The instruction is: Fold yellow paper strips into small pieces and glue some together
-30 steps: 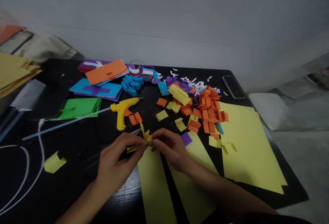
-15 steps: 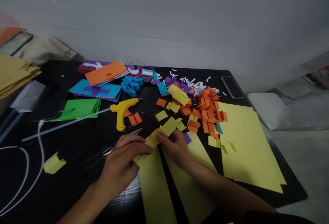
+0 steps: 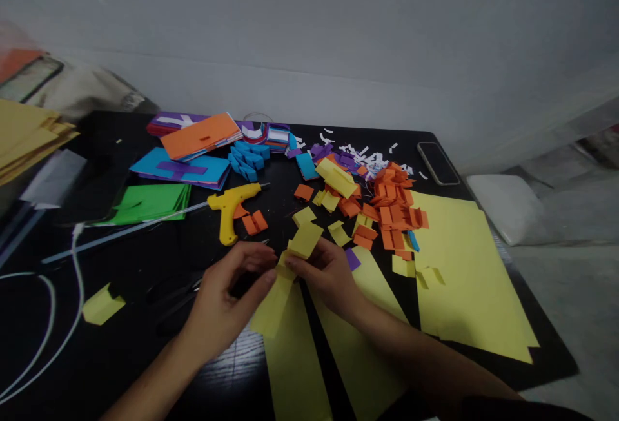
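Observation:
Both my hands pinch one folded yellow paper strip (image 3: 285,279) just above the black table (image 3: 145,343). My left hand (image 3: 227,302) grips its lower part from the left, fingers curled. My right hand (image 3: 324,273) pinches the upper folded part from the right. The strip's top end stands up near a small yellow piece, its lower end hangs toward me. Two long yellow paper strips (image 3: 294,363) lie flat on the table under my hands.
A yellow glue gun (image 3: 231,207) lies beyond my left hand. Orange folded pieces (image 3: 394,205) and yellow ones are heaped right of centre. A large yellow sheet (image 3: 464,279) lies at right. Coloured paper stacks (image 3: 181,166), a phone (image 3: 438,162) and a white cable (image 3: 48,318) ring the table.
The yellow strip, thin and edge-on a second ago, has been turned and unfolded so its flat face shows. My hands shifted slightly and keep pinching it.

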Tool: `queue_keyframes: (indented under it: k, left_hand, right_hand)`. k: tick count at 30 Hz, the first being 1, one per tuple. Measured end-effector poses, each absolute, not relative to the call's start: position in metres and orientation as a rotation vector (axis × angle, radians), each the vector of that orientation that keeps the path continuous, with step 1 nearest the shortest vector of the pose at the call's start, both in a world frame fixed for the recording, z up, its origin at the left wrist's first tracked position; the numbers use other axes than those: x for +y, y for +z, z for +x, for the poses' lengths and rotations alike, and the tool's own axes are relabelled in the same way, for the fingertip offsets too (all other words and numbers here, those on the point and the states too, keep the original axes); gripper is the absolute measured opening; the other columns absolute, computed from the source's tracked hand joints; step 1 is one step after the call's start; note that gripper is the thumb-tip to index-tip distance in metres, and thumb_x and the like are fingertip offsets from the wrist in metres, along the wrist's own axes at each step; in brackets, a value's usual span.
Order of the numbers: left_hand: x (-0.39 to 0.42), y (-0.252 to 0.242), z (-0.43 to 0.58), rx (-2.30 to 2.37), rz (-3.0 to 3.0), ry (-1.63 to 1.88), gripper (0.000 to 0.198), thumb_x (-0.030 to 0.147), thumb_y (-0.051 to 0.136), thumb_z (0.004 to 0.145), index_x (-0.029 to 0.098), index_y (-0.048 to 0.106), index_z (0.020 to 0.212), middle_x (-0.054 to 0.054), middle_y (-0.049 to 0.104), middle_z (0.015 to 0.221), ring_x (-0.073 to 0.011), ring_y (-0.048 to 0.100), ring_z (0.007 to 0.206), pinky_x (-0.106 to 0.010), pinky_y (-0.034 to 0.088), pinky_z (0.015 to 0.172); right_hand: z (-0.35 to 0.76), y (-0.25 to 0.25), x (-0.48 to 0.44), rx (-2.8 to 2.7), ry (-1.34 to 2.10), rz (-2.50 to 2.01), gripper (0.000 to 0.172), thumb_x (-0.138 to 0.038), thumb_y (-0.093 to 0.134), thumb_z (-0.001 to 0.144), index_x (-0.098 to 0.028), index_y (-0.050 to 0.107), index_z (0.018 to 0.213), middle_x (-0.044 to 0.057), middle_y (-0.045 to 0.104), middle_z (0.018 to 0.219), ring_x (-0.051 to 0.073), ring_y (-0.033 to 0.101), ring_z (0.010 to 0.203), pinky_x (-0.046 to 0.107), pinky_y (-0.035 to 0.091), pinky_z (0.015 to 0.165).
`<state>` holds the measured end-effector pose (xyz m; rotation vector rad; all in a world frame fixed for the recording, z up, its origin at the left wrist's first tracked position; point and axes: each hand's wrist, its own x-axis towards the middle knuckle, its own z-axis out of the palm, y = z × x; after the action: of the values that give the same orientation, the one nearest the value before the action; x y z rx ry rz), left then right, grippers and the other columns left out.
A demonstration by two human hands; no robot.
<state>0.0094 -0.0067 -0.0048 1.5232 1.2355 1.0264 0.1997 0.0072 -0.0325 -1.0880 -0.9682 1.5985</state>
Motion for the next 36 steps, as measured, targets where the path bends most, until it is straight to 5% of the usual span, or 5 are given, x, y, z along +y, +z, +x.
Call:
queue_keyframes:
  k: [9,17,26,31,36]
  left_hand:
    - [-0.003,-0.011,0.009,1.348,1.682,1.046,0.013,0.025,0.075,0.089,0.028,0.078,0.102,0.003,0.079,0.092,-0.0142,0.074,0.081,-0.022,0.059,0.075]
    - [-0.002,-0.006,0.009,1.281,1.776,1.096,0.008,0.022,0.071,0.093,0.025,0.078,0.095,0.0,0.075,0.09,-0.0159,0.072,0.082,-0.024,0.058,0.072]
    - [-0.007,-0.009,0.011,1.29,1.783,1.08,0.012,0.023,0.069,0.095,0.024,0.073,0.106,-0.002,0.075,0.096,-0.0153,0.071,0.08,-0.025,0.058,0.07]
    - [-0.005,-0.01,0.009,1.297,1.971,1.037,0.025,0.024,0.072,0.092,0.024,0.067,0.117,-0.006,0.07,0.113,-0.021,0.069,0.103,-0.031,0.059,0.085]
    - [-0.004,-0.008,0.005,1.226,2.061,1.064,0.028,0.017,0.069,0.094,0.025,0.066,0.121,-0.004,0.071,0.111,-0.0192,0.07,0.104,-0.031,0.058,0.089]
  right_hand:
    - [0.198,-0.034,0.004,-0.967,1.371,-1.037,0.04,-0.033,0.08,0.085,-0.029,0.051,0.112,0.0,0.066,0.1,0.015,0.068,0.081,0.028,0.058,0.068]
    - [0.2,-0.023,-0.004,-1.567,0.834,-1.068,0.011,-0.018,0.076,0.088,-0.024,0.072,0.096,0.004,0.064,0.095,0.016,0.065,0.08,0.032,0.055,0.072]
    - [0.197,-0.026,-0.004,-1.55,0.993,-1.101,0.006,-0.019,0.07,0.092,-0.023,0.072,0.097,0.003,0.072,0.089,0.017,0.068,0.078,0.029,0.054,0.07]
    - [0.2,-0.028,-0.002,-1.351,1.176,-1.12,0.024,-0.024,0.063,0.097,-0.027,0.069,0.12,0.002,0.064,0.094,0.015,0.064,0.079,0.027,0.054,0.07]
    - [0.202,-0.026,0.0,-1.233,1.308,-1.07,0.021,-0.029,0.066,0.095,-0.028,0.073,0.115,0.004,0.067,0.104,0.015,0.066,0.081,0.028,0.057,0.07]
